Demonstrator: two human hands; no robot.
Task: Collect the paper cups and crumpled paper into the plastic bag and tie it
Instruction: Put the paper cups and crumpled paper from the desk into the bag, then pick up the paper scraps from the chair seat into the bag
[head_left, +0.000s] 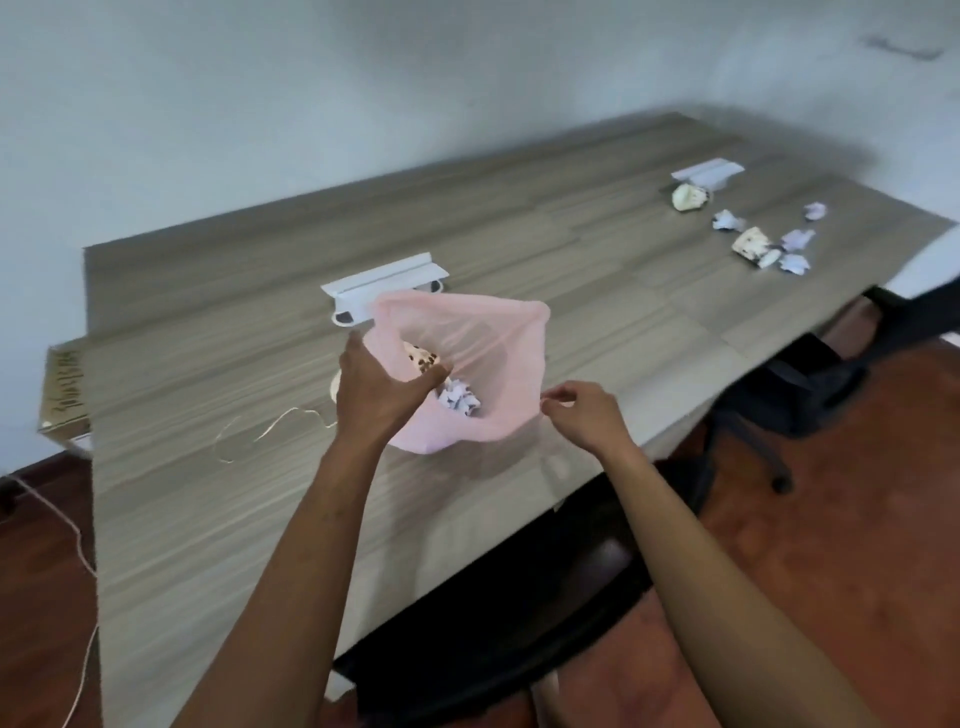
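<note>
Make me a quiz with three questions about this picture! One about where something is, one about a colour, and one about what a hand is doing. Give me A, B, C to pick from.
1. Where are the paper cups still outside the bag?
A. At the far right end of the table
B. On the floor
C. On the chair

2. What colour is the plastic bag?
A. Green
B. Pink
C. Black

3. What is the left hand doing?
A. Lying flat on the table
B. Holding a pencil
C. Gripping the bag's rim

Answers:
1. A: two cups lie among crumpled paper at the far right end of the table.
2. B: the plastic bag is pale pink and see-through.
3. C: the left hand closes on the near left rim, while the right hand pinches the right edge, holding the mouth open.
</note>
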